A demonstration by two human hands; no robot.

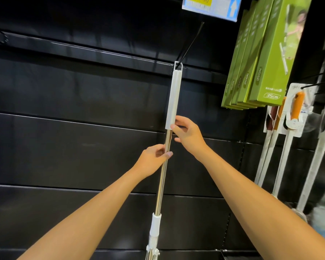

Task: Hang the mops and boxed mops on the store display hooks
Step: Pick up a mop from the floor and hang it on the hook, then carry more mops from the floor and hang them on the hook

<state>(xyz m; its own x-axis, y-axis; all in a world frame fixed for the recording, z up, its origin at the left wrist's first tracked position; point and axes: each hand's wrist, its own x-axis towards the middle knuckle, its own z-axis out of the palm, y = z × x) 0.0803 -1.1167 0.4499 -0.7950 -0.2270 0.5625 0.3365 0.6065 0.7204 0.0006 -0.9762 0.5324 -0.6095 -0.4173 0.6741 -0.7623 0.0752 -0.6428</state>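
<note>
Two bare forearms reach up from the bottom of the frame and meet at a mop (173, 98) standing almost upright in the middle. The left hand (153, 156), the lower one, pinches the shiny metal pole between thumb and curled fingers. Just above it, the right hand (188, 133) has its fingertips closed on the bottom edge of the white grip sleeve, thumb on the near side. Below both hands, a white collar joins the pole to a lower section that runs out of the frame's bottom edge.

At the top of the white grip, the small wire loop (178, 65) sits on a black display hook (192, 41), right where the hook meets the rail of the black panelled wall (64, 91).

In the upper right, a row of green boxed mops (266, 59) hangs packed together. Below them are carded tools with orange handles (297, 106). A blue and yellow price tag (212, 6) sits at the top edge.
</note>
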